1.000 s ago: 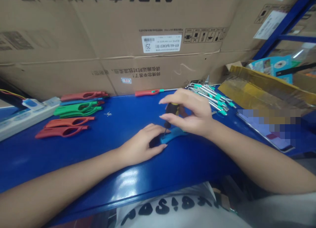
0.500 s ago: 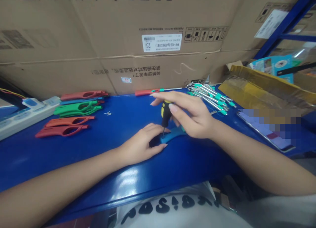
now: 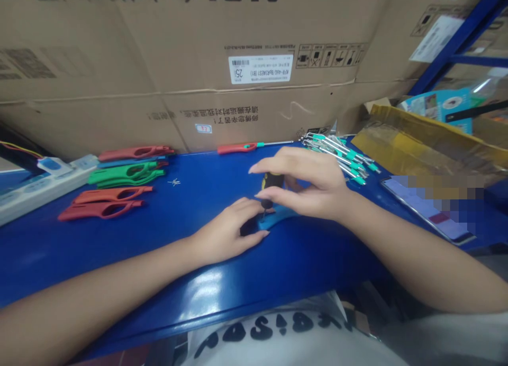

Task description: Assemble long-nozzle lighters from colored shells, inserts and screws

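Note:
My left hand (image 3: 228, 231) rests on the blue table and grips the near end of a blue plastic piece (image 3: 278, 216) between thumb and fingers. Above it, my right hand (image 3: 305, 183) has its thumb and fingers round the black and yellow handle of a small screwdriver (image 3: 273, 181). The screwdriver stands nearly upright, its shaft pointing down onto the blue piece between my left thumb and fingers. Part of the blue piece is hidden under my right hand. The very tip is too small to make out.
Red, orange and green plastic casings (image 3: 125, 174) lie at the left, beside a white power strip (image 3: 47, 183) and small screws (image 3: 173, 182). A red lighter (image 3: 238, 148), metal rods with green parts (image 3: 341, 154) and a phone (image 3: 426, 210) are behind and right. Cardboard (image 3: 178, 48) stands behind.
My right hand has turned about the screwdriver handle, its thumb and fingers now lying across it. The handle leans slightly more to the right. My left hand has stayed in place.

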`<move>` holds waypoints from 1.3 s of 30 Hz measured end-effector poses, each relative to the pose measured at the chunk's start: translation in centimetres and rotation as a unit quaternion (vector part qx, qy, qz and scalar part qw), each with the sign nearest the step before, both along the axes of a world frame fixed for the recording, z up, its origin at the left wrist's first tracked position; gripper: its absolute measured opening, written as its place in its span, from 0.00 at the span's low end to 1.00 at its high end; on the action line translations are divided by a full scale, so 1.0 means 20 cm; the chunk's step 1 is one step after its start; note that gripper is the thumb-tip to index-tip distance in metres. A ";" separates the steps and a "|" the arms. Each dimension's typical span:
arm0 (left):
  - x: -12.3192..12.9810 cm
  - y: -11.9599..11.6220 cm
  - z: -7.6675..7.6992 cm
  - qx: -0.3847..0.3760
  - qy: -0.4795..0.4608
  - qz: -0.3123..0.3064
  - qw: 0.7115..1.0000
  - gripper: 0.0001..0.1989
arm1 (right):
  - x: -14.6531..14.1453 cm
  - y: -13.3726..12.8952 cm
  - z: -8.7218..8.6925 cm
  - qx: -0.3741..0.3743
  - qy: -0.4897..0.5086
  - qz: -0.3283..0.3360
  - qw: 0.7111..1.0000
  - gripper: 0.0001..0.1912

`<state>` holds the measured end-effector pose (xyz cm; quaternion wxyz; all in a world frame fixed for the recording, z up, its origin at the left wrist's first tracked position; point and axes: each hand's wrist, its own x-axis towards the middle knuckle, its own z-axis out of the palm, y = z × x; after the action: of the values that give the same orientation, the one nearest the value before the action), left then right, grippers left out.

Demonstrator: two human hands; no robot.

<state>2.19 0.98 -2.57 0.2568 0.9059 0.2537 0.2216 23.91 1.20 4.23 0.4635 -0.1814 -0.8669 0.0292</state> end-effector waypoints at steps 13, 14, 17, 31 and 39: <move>0.01 0.00 0.01 -0.008 0.004 0.004 1.000 0.17 | 0.01 0.03 -0.01 -0.012 0.018 -0.007 1.000 0.12; 0.01 0.00 0.01 -0.008 0.004 0.003 1.000 0.17 | 0.01 0.03 0.00 -0.048 0.014 0.007 0.999 0.14; 0.01 0.00 0.01 -0.008 0.007 0.004 1.000 0.17 | 0.00 0.01 0.01 -0.167 0.021 0.062 0.984 0.16; 0.01 0.01 -0.01 0.008 -0.001 0.006 1.000 0.17 | 0.00 -0.02 0.03 -0.156 -0.033 0.098 0.982 0.19; 0.00 0.00 -0.02 0.027 0.009 0.009 1.000 0.17 | -0.01 0.01 -0.01 -0.036 -0.003 0.027 0.999 0.14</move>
<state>2.17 1.07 -2.93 0.2278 0.9120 0.2582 0.2230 23.73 1.44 4.00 0.4530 -0.1743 -0.8713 0.0724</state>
